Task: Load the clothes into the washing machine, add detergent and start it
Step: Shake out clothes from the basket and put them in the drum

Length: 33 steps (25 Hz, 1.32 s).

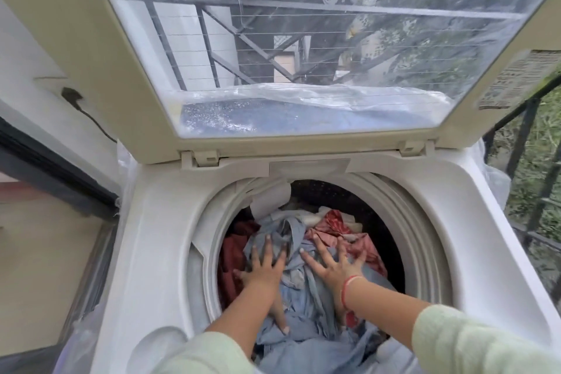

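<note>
A white top-loading washing machine stands in front of me with its lid raised. Its drum holds a pile of clothes: pale blue cloth in the middle and front, red and pink cloth at the left and back right. My left hand lies flat on the blue cloth with fingers spread. My right hand presses flat beside it, fingers spread, a red thread round its wrist. Both arms wear pale green sleeves. No detergent is in view.
The raised lid has a clear window showing a metal railing beyond. A plug and black cable hang on the white wall at the left. A dark railing and greenery stand at the right. Clear plastic sheeting drapes the machine's sides.
</note>
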Tool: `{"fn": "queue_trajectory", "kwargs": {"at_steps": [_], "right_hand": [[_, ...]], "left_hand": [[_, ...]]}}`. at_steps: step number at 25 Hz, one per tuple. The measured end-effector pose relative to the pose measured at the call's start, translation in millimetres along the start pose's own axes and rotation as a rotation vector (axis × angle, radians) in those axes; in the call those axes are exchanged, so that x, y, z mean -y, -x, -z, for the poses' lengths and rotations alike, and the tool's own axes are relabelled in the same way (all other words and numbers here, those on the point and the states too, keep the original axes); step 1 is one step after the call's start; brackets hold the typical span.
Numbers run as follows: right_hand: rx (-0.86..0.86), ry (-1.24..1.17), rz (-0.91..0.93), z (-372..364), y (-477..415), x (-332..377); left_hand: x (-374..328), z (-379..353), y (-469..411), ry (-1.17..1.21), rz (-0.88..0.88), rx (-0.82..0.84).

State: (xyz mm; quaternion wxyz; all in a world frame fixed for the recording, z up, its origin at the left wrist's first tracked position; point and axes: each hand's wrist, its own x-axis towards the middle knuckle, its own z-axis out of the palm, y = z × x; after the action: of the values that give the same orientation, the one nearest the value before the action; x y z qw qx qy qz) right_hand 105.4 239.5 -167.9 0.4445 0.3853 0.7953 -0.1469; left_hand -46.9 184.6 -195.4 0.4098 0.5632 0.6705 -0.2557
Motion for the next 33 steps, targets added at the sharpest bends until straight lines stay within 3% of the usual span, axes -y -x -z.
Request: {"fn": "queue_trajectory", "kwargs": {"at_steps": [6, 17, 21, 26, 28, 30, 33], "right_hand": [[0.036, -0.093, -0.031, -20.7, -44.5, 3.3], [0.206, -0.121, 0.06, 12.6, -118.3, -20.4], [0.137, -0.123, -0.001, -3.6, -84.8, -2.4], [0.15, -0.036, 0.046, 13.9, -25.5, 10.7], [0.052, -0.083, 0.115, 41.7, 13.1, 11.7], [-0.243, -0.208, 0.18, 63.4, 63.9, 15.8], [-0.73, -0.657, 0.249, 71.8, 144.2, 31.3]], "left_hand": [[-16.8, -21.7, -53.1, -0.042, 0.184, 0.104], [4.9, 3.3, -121.2, -0.106, 0.105, 0.178], [-1.3, -6.8, -101.9, -0.175, 0.15, 0.176], [-10.3, 44.7, -8.3, -0.184, -0.021, 0.295], [-2.1, 68.9, 40.9, -0.192, -0.16, 0.001], [14.5, 78.2, 100.6, -0.095, -0.295, -0.419], [49.3, 68.2, 204.9, 0.338, -0.427, -1.036]]}}
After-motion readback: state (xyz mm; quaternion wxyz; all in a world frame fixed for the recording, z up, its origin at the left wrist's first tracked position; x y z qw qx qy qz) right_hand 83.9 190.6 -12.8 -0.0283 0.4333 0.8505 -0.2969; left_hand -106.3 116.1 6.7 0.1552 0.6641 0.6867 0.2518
